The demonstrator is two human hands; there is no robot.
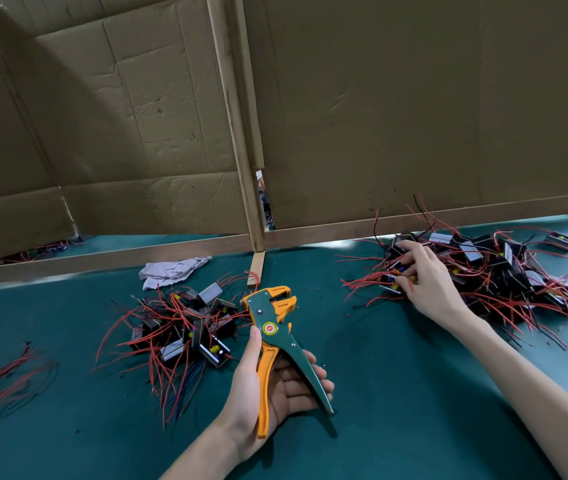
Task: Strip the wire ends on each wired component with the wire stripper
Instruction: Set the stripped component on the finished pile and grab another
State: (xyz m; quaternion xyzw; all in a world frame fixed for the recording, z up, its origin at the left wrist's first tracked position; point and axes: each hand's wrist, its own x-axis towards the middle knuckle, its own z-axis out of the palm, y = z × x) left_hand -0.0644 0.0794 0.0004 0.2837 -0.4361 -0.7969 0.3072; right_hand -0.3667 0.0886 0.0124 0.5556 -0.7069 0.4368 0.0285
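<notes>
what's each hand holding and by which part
The left hand holds the wire stripper by its two handles. The right hand pinches a wired component in the pile; which part cannot be told.

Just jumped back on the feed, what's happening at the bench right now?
A person is working through wired parts on a green table. The left grip holds the wire stripper above the table, with nothing in its jaws. The right grip reaches into the right pile of parts with red wires, fingers on one part; I cannot tell if it is held yet. A second pile lies just left of the stripper.
</notes>
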